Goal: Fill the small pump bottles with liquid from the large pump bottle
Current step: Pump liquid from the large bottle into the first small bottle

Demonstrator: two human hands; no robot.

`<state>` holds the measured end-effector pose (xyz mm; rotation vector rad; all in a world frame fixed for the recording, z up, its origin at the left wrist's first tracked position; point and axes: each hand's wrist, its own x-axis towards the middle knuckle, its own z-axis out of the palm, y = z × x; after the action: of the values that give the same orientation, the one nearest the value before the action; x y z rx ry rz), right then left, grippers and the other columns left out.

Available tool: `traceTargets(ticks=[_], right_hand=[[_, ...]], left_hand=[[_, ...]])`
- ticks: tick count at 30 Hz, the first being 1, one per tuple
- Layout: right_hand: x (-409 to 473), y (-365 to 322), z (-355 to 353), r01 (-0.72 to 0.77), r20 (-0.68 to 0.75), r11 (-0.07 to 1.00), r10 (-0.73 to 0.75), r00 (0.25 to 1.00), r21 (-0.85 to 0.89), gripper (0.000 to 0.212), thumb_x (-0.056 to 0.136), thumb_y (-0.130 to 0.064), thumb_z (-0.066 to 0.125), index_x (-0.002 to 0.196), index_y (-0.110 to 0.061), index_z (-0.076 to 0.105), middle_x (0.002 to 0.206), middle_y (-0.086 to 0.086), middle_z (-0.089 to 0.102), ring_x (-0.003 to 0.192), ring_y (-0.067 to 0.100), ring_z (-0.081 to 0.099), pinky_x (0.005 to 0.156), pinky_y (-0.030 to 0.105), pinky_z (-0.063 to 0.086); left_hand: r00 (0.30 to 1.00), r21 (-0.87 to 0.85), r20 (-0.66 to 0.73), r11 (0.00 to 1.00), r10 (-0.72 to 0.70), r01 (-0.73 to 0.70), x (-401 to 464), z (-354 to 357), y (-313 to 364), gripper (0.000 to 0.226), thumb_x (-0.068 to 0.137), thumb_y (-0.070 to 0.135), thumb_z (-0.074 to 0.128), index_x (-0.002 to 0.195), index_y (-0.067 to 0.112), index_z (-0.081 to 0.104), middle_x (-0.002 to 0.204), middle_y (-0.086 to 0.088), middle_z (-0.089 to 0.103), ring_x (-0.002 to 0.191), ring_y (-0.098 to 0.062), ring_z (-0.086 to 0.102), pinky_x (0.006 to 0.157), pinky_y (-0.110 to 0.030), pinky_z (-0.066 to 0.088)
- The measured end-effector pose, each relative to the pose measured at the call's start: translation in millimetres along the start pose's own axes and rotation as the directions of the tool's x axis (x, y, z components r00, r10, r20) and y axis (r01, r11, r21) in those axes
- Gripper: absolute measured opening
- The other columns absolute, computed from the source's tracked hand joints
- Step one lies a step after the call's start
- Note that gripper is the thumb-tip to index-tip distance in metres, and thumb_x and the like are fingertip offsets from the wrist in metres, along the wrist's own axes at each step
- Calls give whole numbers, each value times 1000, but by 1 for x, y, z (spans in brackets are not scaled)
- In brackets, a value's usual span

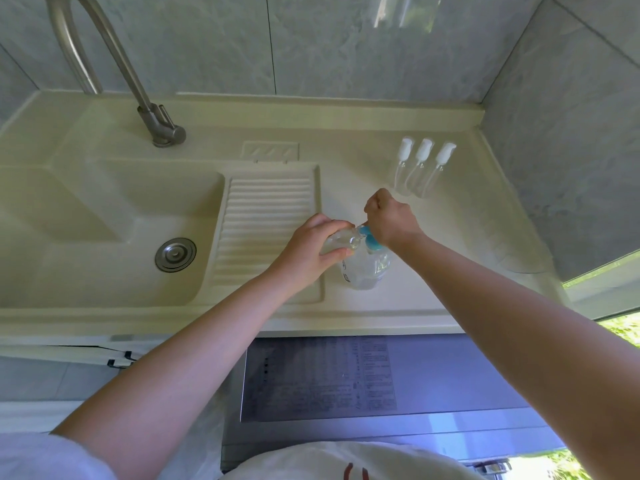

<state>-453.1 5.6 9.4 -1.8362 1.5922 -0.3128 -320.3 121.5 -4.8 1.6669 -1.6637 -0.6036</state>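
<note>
The large clear pump bottle [367, 268] with a blue pump head [372, 241] stands on the cream counter, just right of the ribbed washboard. My left hand [313, 252] grips a small clear bottle [341, 240], tilted with its open mouth at the blue spout. My right hand [389, 218] is curled into a fist and rests on top of the blue pump head. Three small pump bottles [420, 168] with white tops stand in a row at the back right of the counter.
A sink basin with a metal drain [175, 254] lies to the left, and a steel tap [162, 128] rises behind it. The ribbed washboard [263, 220] slopes beside the basin. Tiled walls close the back and right. A grey appliance top [346, 375] sits below the counter edge.
</note>
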Motion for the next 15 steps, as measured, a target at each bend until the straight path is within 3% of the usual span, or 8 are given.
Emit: traceTargets(ticks=[9, 15], right_hand=[[-5, -7, 4, -12, -24, 997, 10, 1000, -77, 29, 94, -24, 24, 106, -20, 50, 98, 7, 70, 93, 35, 63, 89, 45, 51], [-4, -2, -2, -10, 38, 1000, 10, 999, -17, 30, 96, -34, 28, 109, -20, 52, 103, 9, 70, 95, 33, 63, 91, 46, 52]], left_hand=[[1000, 9, -11, 1000, 15, -15, -1, 3, -3, 39, 87, 17, 73, 125, 12, 65, 101, 4, 48, 87, 15, 46, 80, 0, 28], [1000, 5, 2, 1000, 11, -11, -1, 1, -1, 40, 88, 18, 72, 126, 14, 63, 103, 3, 50, 86, 7, 47, 79, 0, 30]])
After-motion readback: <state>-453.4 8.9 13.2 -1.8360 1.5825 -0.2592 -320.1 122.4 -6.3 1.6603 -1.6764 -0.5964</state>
